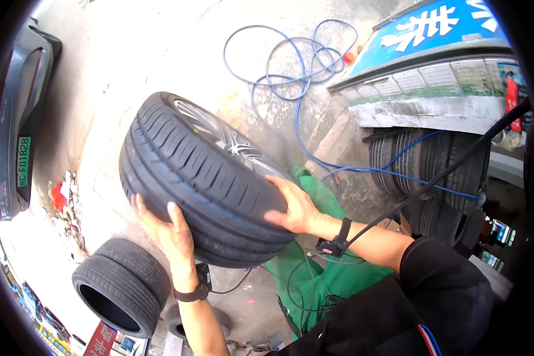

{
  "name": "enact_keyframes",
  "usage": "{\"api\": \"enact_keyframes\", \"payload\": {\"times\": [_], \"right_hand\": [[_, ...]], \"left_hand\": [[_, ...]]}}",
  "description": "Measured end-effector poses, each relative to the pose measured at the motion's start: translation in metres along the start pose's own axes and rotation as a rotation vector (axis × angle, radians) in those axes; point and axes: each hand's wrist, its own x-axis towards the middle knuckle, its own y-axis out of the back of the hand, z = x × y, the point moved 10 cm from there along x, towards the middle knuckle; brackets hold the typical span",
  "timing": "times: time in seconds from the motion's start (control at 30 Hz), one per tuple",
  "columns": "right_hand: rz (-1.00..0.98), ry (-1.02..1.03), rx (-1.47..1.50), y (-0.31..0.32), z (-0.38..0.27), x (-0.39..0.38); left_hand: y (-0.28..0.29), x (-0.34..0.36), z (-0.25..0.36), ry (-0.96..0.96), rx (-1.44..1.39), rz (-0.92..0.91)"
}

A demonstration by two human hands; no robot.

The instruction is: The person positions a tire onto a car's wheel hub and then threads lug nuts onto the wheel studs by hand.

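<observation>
A large black tyre on a silver alloy wheel is held tilted in front of me, above my green-trousered legs. My left hand presses on the lower left of the tread, its fingers spread along the rubber. My right hand grips the tyre's right side, fingers up at the sidewall near the rim and thumb on the tread. Both wrists wear black straps with small devices. Some of the fingertips of my left hand are hard to make out against the tyre.
Two loose tyres lie at lower left, another partly behind my arm. A dark car stands far left. Looped blue hose lies on the concrete. Stacked tyres sit right beneath a white ledge and blue sign. A black cable crosses near my right arm.
</observation>
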Motion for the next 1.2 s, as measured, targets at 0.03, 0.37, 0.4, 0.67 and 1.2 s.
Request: {"api": "enact_keyframes", "payload": {"times": [0.03, 0.37, 0.4, 0.67, 1.2], "right_hand": [[0.038, -0.065, -0.016, 0.007, 0.003, 0.011], [0.435, -0.116, -0.114, 0.069, -0.001, 0.136], [0.465, -0.067, -0.090, 0.070, -0.003, 0.136], [0.475, -0.333, 0.037, 0.086, -0.013, 0.222], [0.666, -0.552, 0.137, 0.129, 0.040, 0.276]], "left_hand": [[0.006, -0.005, 0.004, -0.051, -0.017, 0.079], [-0.093, -0.035, 0.019, 0.416, -0.560, -0.061], [-0.092, -0.015, 0.025, 0.401, -0.570, -0.057], [-0.085, 0.126, 0.050, 0.272, -0.411, -0.093], [-0.162, 0.353, 0.220, 0.041, 0.030, -0.071]]}}
